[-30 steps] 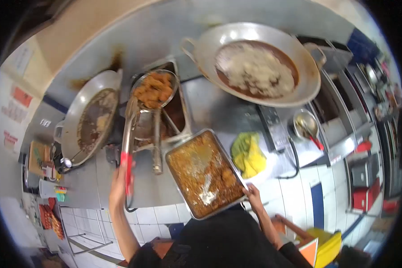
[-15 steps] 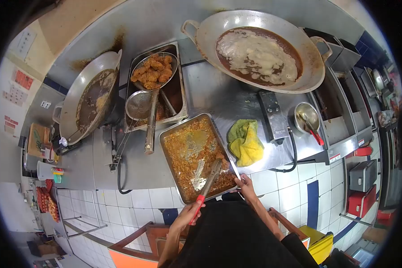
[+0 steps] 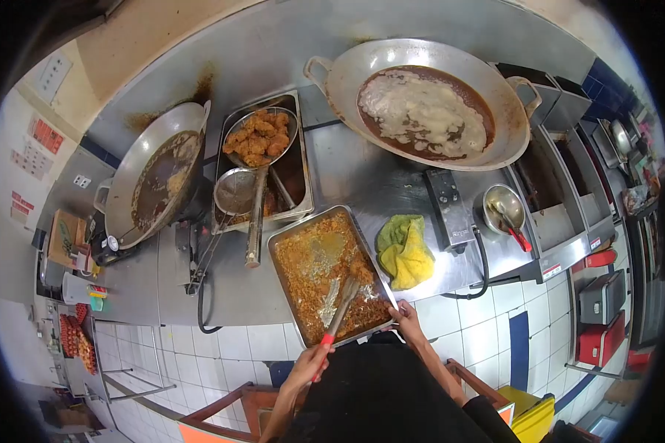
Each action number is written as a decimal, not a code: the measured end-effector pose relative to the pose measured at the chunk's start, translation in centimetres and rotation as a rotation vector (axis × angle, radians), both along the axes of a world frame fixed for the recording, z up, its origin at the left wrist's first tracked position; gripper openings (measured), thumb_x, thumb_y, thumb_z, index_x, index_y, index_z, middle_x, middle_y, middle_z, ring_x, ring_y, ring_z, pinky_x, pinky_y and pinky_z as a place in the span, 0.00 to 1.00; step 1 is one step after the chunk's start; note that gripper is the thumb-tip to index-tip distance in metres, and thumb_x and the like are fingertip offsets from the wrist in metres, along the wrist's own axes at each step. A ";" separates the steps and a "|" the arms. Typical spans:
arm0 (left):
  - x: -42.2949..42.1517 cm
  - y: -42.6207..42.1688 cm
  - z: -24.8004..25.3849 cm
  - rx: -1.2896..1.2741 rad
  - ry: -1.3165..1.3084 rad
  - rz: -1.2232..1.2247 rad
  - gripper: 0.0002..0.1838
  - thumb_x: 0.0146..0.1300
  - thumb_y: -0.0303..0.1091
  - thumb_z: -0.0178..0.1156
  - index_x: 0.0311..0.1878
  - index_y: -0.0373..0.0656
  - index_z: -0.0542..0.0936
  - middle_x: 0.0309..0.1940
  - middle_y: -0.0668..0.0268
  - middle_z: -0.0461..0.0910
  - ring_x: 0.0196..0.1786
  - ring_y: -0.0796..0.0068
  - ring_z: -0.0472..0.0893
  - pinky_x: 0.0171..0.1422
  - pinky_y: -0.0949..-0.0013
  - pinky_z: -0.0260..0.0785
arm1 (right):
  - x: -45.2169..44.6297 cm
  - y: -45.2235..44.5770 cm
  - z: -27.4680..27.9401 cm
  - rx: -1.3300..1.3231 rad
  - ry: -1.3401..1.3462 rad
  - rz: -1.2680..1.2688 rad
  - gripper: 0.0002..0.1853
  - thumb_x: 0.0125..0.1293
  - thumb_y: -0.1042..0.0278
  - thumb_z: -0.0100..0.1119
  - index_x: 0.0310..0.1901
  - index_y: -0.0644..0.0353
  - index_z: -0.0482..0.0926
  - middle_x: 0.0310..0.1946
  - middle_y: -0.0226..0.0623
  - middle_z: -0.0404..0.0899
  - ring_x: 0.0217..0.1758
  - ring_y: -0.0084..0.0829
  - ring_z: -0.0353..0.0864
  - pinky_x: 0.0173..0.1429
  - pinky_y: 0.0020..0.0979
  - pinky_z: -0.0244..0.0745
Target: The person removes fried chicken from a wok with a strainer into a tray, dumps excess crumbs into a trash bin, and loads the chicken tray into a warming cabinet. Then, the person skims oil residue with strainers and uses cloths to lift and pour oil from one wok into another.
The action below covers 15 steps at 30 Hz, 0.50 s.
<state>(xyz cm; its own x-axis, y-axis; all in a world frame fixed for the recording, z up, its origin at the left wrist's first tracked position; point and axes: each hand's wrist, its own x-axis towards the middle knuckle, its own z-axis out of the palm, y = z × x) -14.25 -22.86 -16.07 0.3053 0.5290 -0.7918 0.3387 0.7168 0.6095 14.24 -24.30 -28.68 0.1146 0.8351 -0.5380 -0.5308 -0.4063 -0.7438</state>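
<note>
Status, my read: partway. Browned pieces [image 3: 261, 137] already sit in the strainer [image 3: 256, 221] beyond the tray [image 3: 388, 292], but the tray isn't cleared: brown crumbs [image 3: 303, 262] cover most of it, bare metal shows in patches, and one coated lump [image 3: 361, 270] lies toward its right side. Left hand [image 3: 310, 363] is wrapped round the red handle of the tongs [image 3: 340, 310]; tips are at the lump, can't tell if they pinch it. Right hand [image 3: 405, 321] clasps the tray's near right corner. Tray overlaps the counter's near edge; can't tell how much weight the counter takes. Containers, relative to tray: beyond and left, deep pan [image 3: 307, 188] with the strainer plus a smaller mesh one [image 3: 236, 192] over it, dark stuff below. Far right, big wok [image 3: 511, 122], brown liquid, pale foam. Far left, second wok [image 3: 118, 188], dark liquid, less foam. Right, past the yellow cloth [image 3: 406, 255], small bowl [image 3: 488, 210] holding a red-handled utensil [image 3: 519, 240].
</note>
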 end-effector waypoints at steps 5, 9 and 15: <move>-1.4 -0.4 1.9 0.015 0.090 0.026 0.30 0.70 0.60 0.47 0.54 0.39 0.75 0.22 0.70 0.68 0.14 0.84 0.65 0.17 0.77 0.58 | -0.1 -0.1 0.9 -0.026 -0.046 0.018 0.08 0.70 0.65 0.57 0.40 0.59 0.71 0.37 0.34 0.78 0.37 0.28 0.81 0.34 0.34 0.86; -0.8 0.4 2.9 -0.108 0.040 -0.018 0.30 0.70 0.60 0.48 0.55 0.39 0.74 0.23 0.70 0.69 0.15 0.84 0.65 0.17 0.77 0.57 | -0.3 0.6 2.4 -0.031 -0.021 0.005 0.07 0.70 0.67 0.57 0.37 0.57 0.70 0.35 0.31 0.76 0.38 0.27 0.80 0.35 0.36 0.86; 1.7 0.8 0.5 -0.190 -0.038 0.102 0.31 0.70 0.60 0.48 0.53 0.38 0.74 0.23 0.71 0.68 0.17 0.84 0.65 0.19 0.76 0.57 | -0.5 0.7 2.5 -0.060 -0.036 -0.020 0.07 0.70 0.68 0.56 0.34 0.55 0.69 0.30 0.28 0.74 0.34 0.24 0.78 0.35 0.36 0.86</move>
